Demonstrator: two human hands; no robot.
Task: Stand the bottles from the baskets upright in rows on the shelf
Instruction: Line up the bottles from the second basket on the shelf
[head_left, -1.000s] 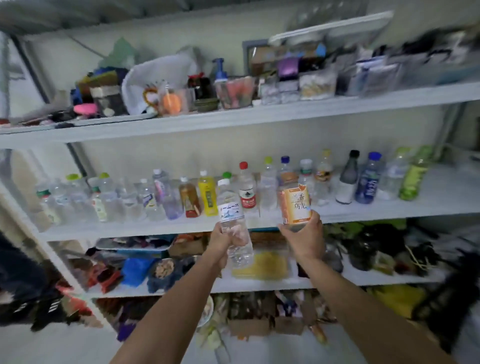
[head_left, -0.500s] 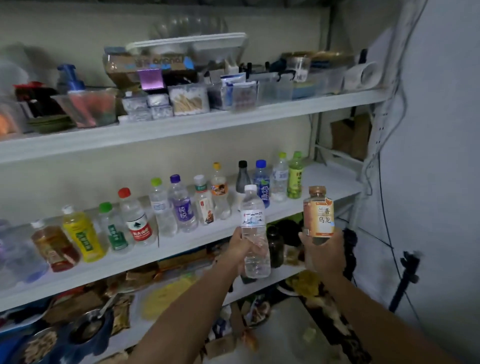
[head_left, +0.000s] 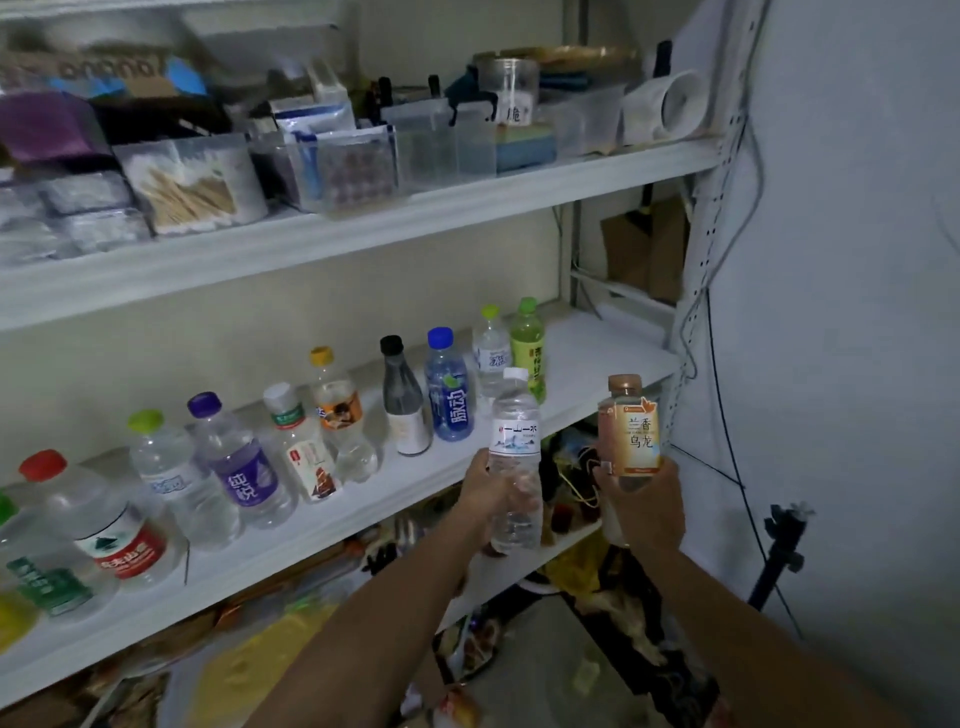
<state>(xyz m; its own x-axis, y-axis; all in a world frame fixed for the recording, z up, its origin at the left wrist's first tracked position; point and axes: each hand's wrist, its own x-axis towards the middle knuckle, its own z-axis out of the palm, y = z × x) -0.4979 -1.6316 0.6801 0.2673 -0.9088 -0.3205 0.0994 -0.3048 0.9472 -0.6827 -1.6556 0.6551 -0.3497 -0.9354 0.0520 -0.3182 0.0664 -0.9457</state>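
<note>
Left hand (head_left: 485, 496) curls round a clear water bottle (head_left: 515, 434), right hand (head_left: 647, 512) round an oolong tea bottle (head_left: 629, 434), both upright before the middle shelf (head_left: 597, 358), front edge, seemingly bound for its right end.

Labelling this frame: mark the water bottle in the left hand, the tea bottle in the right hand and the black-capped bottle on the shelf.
water bottle (head_left: 515, 436), head view, on its white label
tea bottle (head_left: 631, 439), head view, on its orange label
black-capped bottle (head_left: 402, 397), head view, on its dark upper body
</note>
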